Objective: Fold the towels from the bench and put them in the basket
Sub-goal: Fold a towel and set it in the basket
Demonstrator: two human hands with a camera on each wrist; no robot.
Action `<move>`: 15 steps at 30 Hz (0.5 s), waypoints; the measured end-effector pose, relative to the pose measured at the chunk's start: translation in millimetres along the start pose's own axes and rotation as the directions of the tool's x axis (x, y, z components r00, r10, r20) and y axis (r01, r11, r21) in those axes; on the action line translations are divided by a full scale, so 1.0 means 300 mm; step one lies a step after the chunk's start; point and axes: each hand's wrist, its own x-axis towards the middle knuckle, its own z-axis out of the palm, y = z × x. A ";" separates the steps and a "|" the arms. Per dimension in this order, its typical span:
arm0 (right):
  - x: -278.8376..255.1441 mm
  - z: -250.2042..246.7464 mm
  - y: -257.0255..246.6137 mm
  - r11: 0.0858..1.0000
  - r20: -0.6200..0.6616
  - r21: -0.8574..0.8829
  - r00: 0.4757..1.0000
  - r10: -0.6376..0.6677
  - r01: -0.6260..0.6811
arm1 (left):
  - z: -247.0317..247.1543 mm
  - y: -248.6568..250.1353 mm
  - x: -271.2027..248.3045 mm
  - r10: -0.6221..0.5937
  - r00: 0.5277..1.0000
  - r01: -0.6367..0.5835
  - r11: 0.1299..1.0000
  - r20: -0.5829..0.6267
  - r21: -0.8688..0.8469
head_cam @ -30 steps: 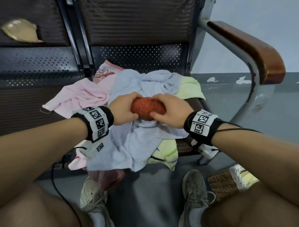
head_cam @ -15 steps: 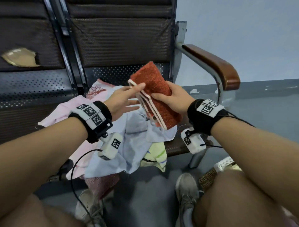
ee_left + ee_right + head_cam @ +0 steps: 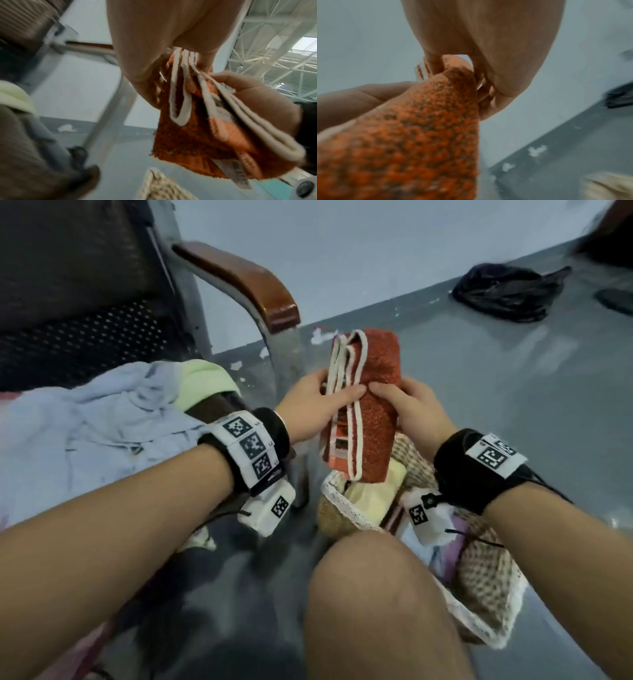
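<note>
A folded red-orange towel [image 3: 375,402] with white trim is held upright in the air between both hands, just above the woven basket [image 3: 489,587] on the floor. My left hand [image 3: 317,402] pinches the trimmed edges, thumb on top; the layered white edges show in the left wrist view, on the towel [image 3: 197,129]. My right hand [image 3: 411,405] grips the fuzzy folded side [image 3: 412,135], thumb across it. The basket holds several folded towels, a pale yellow one [image 3: 373,498] on top. Unfolded towels, a light blue one [image 3: 102,426] uppermost, lie heaped on the bench seat [image 3: 85,337].
The bench's wooden armrest [image 3: 246,282] and metal leg [image 3: 284,361] stand just left of the held towel. My bare knee [image 3: 373,594] is in front of the basket. A black bag [image 3: 503,290] lies on the grey floor at the far right.
Both hands lifted the folded red towel off the pile on the bench and carried it right, past the armrest, to above the basket. The view swung right with it.
</note>
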 end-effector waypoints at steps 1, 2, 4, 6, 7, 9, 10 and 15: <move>-0.019 -0.066 0.060 0.999 -0.055 0.029 0.997 0.046 -0.044 | 0.081 -0.023 0.032 -0.032 0.997 0.031 0.999 0.067 0.012; -0.034 -0.129 0.120 0.995 -0.109 0.049 0.989 0.097 -0.092 | 0.158 -0.048 0.065 -0.067 0.989 0.064 0.998 0.132 0.030; -0.060 -0.242 0.247 0.978 -0.202 0.055 0.957 0.207 -0.200 | 0.304 -0.111 0.126 -0.151 0.955 0.123 0.985 0.254 0.121; -0.085 -0.322 0.383 0.942 -0.259 0.056 0.906 0.334 -0.331 | 0.432 -0.190 0.176 -0.269 0.898 0.177 0.946 0.349 0.272; -0.093 -0.348 0.451 0.919 -0.265 0.066 0.881 0.392 -0.389 | 0.487 -0.230 0.200 -0.342 0.861 0.206 0.911 0.376 0.358; -0.104 -0.387 0.579 0.843 -0.289 0.099 0.795 0.533 -0.529 | 0.591 -0.305 0.243 -0.477 0.787 0.235 0.818 0.392 0.525; -0.106 -0.385 0.627 0.791 -0.294 0.124 0.740 0.606 -0.599 | 0.616 -0.339 0.254 -0.527 0.760 0.237 0.771 0.382 0.591; -0.057 -0.398 0.847 0.611 -0.247 0.191 0.565 0.787 -0.768 | 0.756 -0.528 0.353 -0.614 0.715 0.149 0.603 0.336 0.783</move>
